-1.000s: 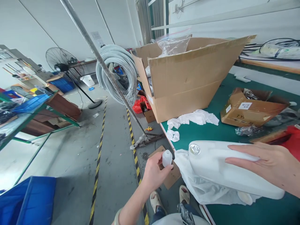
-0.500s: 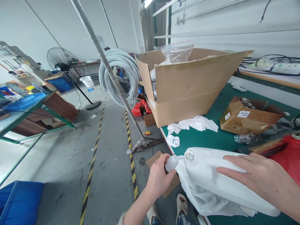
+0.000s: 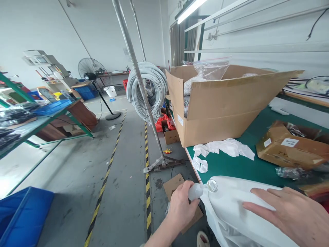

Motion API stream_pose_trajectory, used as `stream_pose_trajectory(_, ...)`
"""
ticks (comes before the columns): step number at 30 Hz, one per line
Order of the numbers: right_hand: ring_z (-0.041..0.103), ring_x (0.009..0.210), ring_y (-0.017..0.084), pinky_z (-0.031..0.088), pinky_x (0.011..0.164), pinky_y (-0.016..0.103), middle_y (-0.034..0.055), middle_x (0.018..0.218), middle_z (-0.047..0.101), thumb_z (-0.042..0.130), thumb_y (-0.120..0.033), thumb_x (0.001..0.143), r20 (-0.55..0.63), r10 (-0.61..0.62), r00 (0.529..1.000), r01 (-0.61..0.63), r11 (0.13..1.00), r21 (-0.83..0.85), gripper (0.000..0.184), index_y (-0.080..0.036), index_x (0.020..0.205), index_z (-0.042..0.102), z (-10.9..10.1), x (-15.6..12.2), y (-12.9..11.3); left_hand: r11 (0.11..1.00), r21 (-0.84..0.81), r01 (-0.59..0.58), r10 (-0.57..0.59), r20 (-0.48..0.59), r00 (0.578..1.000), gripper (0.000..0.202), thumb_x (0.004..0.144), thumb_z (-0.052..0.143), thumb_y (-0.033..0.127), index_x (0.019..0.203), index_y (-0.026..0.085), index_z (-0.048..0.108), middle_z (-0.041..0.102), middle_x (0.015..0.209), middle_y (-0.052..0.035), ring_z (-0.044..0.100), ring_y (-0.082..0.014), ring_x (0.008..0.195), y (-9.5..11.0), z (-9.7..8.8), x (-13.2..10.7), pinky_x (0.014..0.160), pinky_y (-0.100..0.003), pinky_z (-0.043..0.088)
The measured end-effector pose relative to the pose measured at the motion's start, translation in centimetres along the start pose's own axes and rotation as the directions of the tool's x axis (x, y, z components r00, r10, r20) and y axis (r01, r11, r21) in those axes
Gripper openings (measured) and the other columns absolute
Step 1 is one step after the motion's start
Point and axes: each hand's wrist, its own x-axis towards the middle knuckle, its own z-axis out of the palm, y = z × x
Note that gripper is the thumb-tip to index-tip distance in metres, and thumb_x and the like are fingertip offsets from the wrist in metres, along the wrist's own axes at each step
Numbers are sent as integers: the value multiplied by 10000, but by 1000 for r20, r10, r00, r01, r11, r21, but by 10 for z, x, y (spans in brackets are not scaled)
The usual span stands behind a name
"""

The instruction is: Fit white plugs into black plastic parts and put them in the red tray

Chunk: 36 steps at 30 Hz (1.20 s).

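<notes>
My left hand [image 3: 181, 207] is closed round a small translucent white bottle [image 3: 195, 191], tilted with its narrow tip toward the right. The tip is at the near edge of a clear round lens [image 3: 212, 185]; whether they touch I cannot tell. The lens is set in the end of a long, smooth white housing [image 3: 233, 192]. On top of the housing lies my right hand [image 3: 288, 214], fingers stretched out and thumb apart. White cloth [image 3: 226, 226] drapes below the housing over the table edge.
A big open cardboard box [image 3: 218, 113] stands on the green table [image 3: 231, 166], beside crumpled white cloths [image 3: 228, 147] and a smaller carton [image 3: 290, 144]. Left of the table, a slanting metal pole [image 3: 140, 75] stands before a coil of grey cable [image 3: 133, 92]. A blue bin [image 3: 31, 216] sits lower left.
The view has swung left and up, so everything appears shifted right and down. My left hand has brought the bottle's tip closer to the lens. My right hand stays on the housing.
</notes>
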Motion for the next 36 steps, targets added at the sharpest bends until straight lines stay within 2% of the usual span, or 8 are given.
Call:
stream_pose_trajectory(3, 610, 453, 201, 472, 410, 304, 8, 537, 669, 219, -557, 887, -1, -120, 993, 120, 988, -98, 602, -284, 668, 709, 8, -1, -3, 1000, 5, 15, -15, 15, 1000, 280, 717, 546, 205, 994, 239, 527, 625, 996, -49, 572, -238, 884, -3, -1, 0, 689, -288, 425)
stream_pose_trajectory(6, 613, 444, 198, 467, 400, 301, 9, 538, 672, 233, -539, 892, -36, -150, 988, 143, 978, -150, 597, -270, 663, 715, 12, 3, -5, 1000, 11, 24, -25, 23, 999, 294, 710, 543, 198, 1002, 230, 525, 619, 1029, -58, 564, -246, 920, -6, -3, 0, 701, -291, 421)
stream_pose_trajectory(14, 588, 390, 180, 443, 374, 282, -3, 464, 629, 212, -509, 908, -52, -183, 982, 174, 975, -138, 612, -261, 617, 689, 13, 16, -10, 999, 29, 38, -40, 45, 998, 311, 691, 537, 179, 999, 225, 526, 619, 1018, -59, 556, -246, 933, -13, -2, 3, 733, -300, 405)
stream_pose_trajectory(19, 597, 429, 194, 453, 406, 294, -1, 524, 646, 362, -503, 873, 68, -237, 969, 242, 966, -94, 429, -259, 713, 676, 16, 13, -7, 999, 31, 39, -41, 42, 998, 337, 679, 524, 154, 1008, 230, 523, 615, 1029, -57, 552, -240, 943, -18, -2, 5, 738, -291, 403)
stream_pose_trajectory(25, 628, 495, 241, 485, 449, 342, 25, 577, 663, 397, -480, 862, 202, -202, 958, 217, 975, -53, 376, -244, 759, 671, 19, 14, -9, 999, 28, 30, -31, 47, 998, 329, 683, 528, 160, 1006, 221, 524, 616, 1021, -66, 552, -250, 940, -23, -3, 8, 748, -308, 407)
stream_pose_trajectory(28, 623, 487, 247, 475, 433, 349, 32, 583, 667, 389, -480, 862, 183, -204, 962, 214, 976, -36, 385, -243, 758, 674, 18, 18, -13, 999, 20, 28, -29, 50, 998, 336, 682, 530, 157, 1012, 220, 523, 618, 1021, -68, 555, -249, 936, -26, -3, 9, 749, -308, 413)
stream_pose_trajectory(33, 598, 444, 253, 451, 394, 358, 46, 533, 640, 268, -449, 896, 155, -182, 971, 192, 980, -54, 499, -239, 675, 663, 15, 26, -21, 1000, 11, 24, -25, 62, 998, 322, 703, 528, 184, 1022, 229, 520, 619, 1024, -66, 564, -252, 919, -29, -5, 10, 711, -305, 425)
stream_pose_trajectory(36, 586, 423, 233, 440, 387, 336, 27, 497, 620, 289, -475, 889, 143, -184, 973, 191, 981, -40, 490, -253, 649, 654, 17, 27, -22, 1000, 13, 17, -18, 56, 998, 333, 690, 521, 156, 1016, 224, 520, 619, 1014, -62, 558, -247, 932, -31, -5, 9, 742, -312, 423)
